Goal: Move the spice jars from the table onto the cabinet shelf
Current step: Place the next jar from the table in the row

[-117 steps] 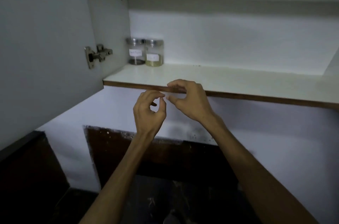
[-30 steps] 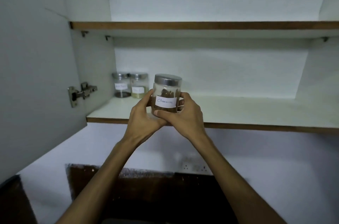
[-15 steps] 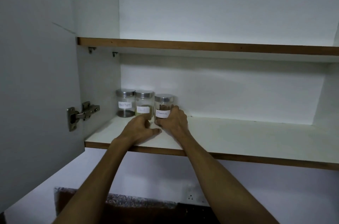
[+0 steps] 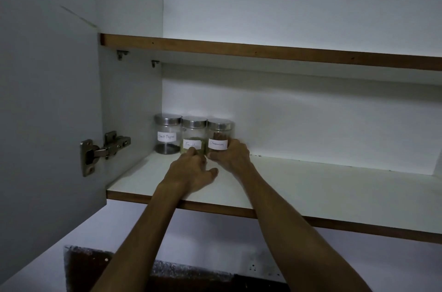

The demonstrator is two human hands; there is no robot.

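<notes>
Three glass spice jars with steel lids stand in a row at the back left of the lower cabinet shelf (image 4: 311, 184): black pepper jar (image 4: 167, 131), fennel jar (image 4: 193, 130) and cinnamon jar (image 4: 219, 127). My right hand (image 4: 235, 156) grips the base of the cinnamon jar, which stands upright on the shelf, touching the fennel jar. My left hand (image 4: 191, 171) lies low over the shelf with its fingertips against the foot of the fennel jar and the thumb spread out.
The open cabinet door (image 4: 47, 100) hangs at the left on a metal hinge (image 4: 105, 150). An upper shelf (image 4: 263, 52) runs above the jars. The white shelf stretches away to the right of the jars. A dark counter lies below.
Both hands carried the cinnamon jar up from the shelf's front edge and set it at the back beside the fennel jar. My left hand came off it and now touches the fennel jar.
</notes>
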